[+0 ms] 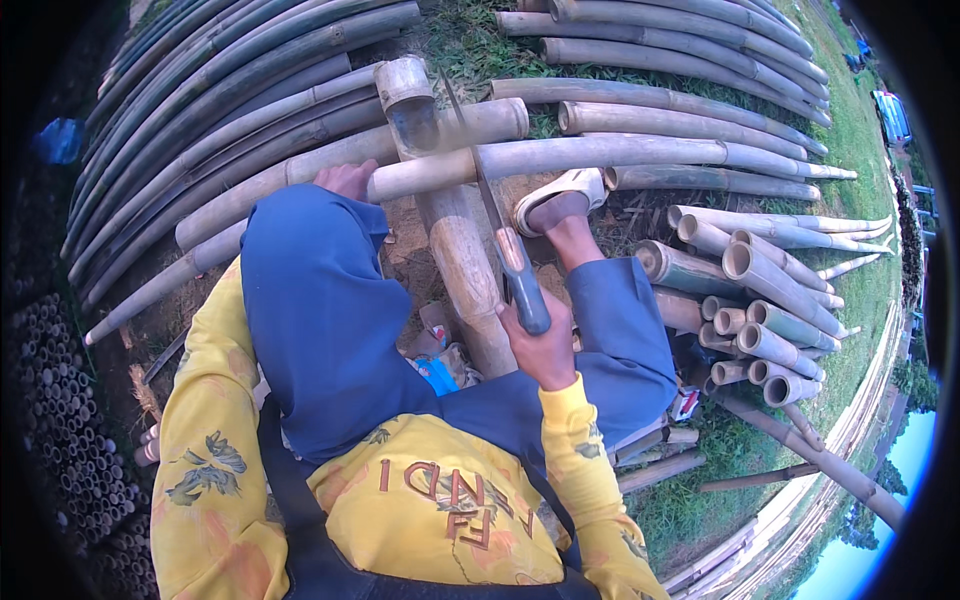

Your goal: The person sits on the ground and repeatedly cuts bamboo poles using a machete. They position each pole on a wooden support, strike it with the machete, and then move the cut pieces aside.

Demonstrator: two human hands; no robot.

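Observation:
My right hand [541,343] is closed around the dark handle of a handsaw [515,268]. The saw's long narrow blade lies across a pale bamboo pole [600,152] near the pole's left end, and its tip points away from me. Beyond my left knee, my left hand [347,180] is closed at that end of the pole; the knee hides part of it. Under the pole a thick bamboo support [458,235] with a cut-open upper end runs toward me between my legs. Another thick bamboo pole [285,178] crosses just behind.
Long bamboo poles [250,60] lie in rows at the far left, and more [680,50] at the far right. To my right is a stack of cut bamboo pieces [775,300]. My sandalled foot [560,200] is close to the blade. Many bamboo ends [75,400] show at left.

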